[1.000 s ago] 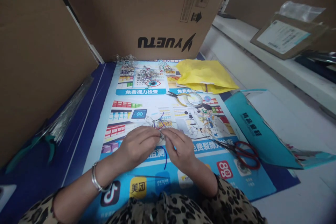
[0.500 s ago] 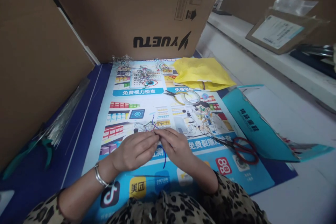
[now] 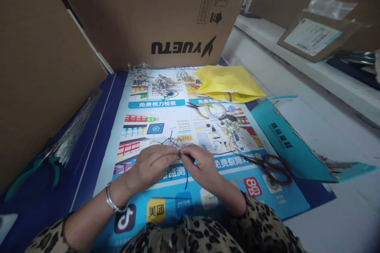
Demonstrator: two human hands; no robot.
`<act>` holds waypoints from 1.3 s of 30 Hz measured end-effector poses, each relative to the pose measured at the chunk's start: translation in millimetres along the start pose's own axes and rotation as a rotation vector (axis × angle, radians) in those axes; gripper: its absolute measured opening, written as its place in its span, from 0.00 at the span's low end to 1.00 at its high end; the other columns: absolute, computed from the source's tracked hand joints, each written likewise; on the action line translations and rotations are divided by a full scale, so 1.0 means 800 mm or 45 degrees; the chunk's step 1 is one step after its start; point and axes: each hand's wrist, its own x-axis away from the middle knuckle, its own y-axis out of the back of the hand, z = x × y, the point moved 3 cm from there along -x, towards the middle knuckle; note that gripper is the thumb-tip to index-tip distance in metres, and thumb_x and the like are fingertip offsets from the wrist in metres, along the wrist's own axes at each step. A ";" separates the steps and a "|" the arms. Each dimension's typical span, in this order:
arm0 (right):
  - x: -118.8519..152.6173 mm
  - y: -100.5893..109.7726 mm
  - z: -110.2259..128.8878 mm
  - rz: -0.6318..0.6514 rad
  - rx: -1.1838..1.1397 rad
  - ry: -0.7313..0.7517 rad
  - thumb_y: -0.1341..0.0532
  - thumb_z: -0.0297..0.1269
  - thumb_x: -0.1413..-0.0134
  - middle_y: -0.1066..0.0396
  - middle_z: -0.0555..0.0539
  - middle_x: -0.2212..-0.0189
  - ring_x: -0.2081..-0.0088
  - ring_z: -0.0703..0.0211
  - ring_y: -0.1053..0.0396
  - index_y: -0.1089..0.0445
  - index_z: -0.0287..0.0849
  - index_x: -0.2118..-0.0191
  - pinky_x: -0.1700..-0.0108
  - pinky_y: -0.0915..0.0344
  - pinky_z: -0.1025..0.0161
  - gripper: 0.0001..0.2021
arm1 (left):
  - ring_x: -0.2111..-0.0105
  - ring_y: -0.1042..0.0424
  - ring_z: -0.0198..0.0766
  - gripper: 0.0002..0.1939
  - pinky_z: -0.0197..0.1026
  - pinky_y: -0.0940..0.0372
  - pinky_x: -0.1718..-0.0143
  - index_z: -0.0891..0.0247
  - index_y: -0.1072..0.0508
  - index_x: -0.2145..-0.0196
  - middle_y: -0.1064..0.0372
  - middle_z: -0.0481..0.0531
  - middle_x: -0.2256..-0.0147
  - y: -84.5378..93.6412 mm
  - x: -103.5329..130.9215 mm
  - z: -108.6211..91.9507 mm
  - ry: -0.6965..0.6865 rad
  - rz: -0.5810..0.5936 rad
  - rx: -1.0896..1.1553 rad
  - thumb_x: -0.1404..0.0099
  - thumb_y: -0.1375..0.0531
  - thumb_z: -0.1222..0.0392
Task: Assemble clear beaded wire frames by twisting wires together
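Observation:
My left hand (image 3: 152, 166), with a silver bangle on its wrist, pinches a thin purple cord (image 3: 186, 178) at the middle of the mat. My right hand (image 3: 200, 164) meets it fingertip to fingertip and pinches the same cord. A small bit of green shows between the fingertips; what it belongs to is hidden. One purple end hangs below the fingers, and another purple strand (image 3: 171, 137) sticks up beyond them. Just past my hands lies a loose tangle of thin wires or threads (image 3: 162, 141).
Red-handled scissors (image 3: 276, 169) lie right of my hands. Yellow-handled pliers (image 3: 198, 110), a tape roll (image 3: 218, 110) and a yellow bag (image 3: 230, 83) sit farther back. Green-handled pliers (image 3: 55, 170) lie left, a teal box (image 3: 276, 138) right. Cardboard (image 3: 133, 16) walls the back.
My fingertips have shifted slightly and the right fingers are more bent, with a gap showing under them. The upper purple strand has moved a little left. Green now shows between the fingertips.

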 end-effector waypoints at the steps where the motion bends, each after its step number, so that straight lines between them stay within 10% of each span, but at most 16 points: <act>1: 0.000 0.001 -0.001 0.005 0.009 -0.011 0.45 0.28 0.43 0.29 0.47 0.70 0.67 0.62 0.31 0.32 0.42 0.64 0.65 0.34 0.66 0.06 | 0.60 0.28 0.37 0.10 0.41 0.30 0.61 0.63 0.32 0.60 0.27 0.54 0.61 0.002 -0.004 0.001 0.051 0.001 0.026 0.40 0.43 0.71; 11: -0.003 0.011 -0.013 0.014 0.082 -0.159 0.46 0.28 0.44 0.33 0.49 0.73 0.71 0.63 0.35 0.33 0.43 0.68 0.69 0.38 0.66 0.06 | 0.63 0.30 0.37 0.05 0.41 0.37 0.61 0.63 0.33 0.65 0.28 0.52 0.64 0.049 -0.037 0.023 0.298 0.289 -0.004 0.35 0.48 0.67; 23: -0.003 0.012 -0.014 -0.011 0.023 -0.177 0.45 0.30 0.44 0.34 0.49 0.73 0.73 0.64 0.37 0.32 0.42 0.68 0.70 0.39 0.66 0.05 | 0.72 0.35 0.42 0.08 0.45 0.41 0.68 0.64 0.35 0.71 0.35 0.53 0.72 0.035 -0.034 0.017 0.365 0.745 -0.512 0.36 0.51 0.66; 33: -0.004 0.007 -0.016 0.032 -0.002 -0.187 0.44 0.30 0.45 0.33 0.49 0.73 0.73 0.64 0.37 0.32 0.42 0.68 0.72 0.38 0.67 0.04 | 0.74 0.35 0.31 0.15 0.35 0.41 0.75 0.64 0.34 0.74 0.29 0.54 0.62 0.027 -0.030 0.022 1.038 0.508 1.042 0.33 0.51 0.55; 39: -0.002 0.003 -0.015 0.073 -0.030 -0.180 0.45 0.28 0.46 0.33 0.49 0.73 0.72 0.64 0.36 0.32 0.42 0.68 0.70 0.38 0.66 0.05 | 0.83 0.42 0.28 0.13 0.32 0.48 0.80 0.65 0.30 0.65 0.37 0.44 0.84 0.005 -0.019 0.018 1.267 0.520 1.348 0.34 0.48 0.52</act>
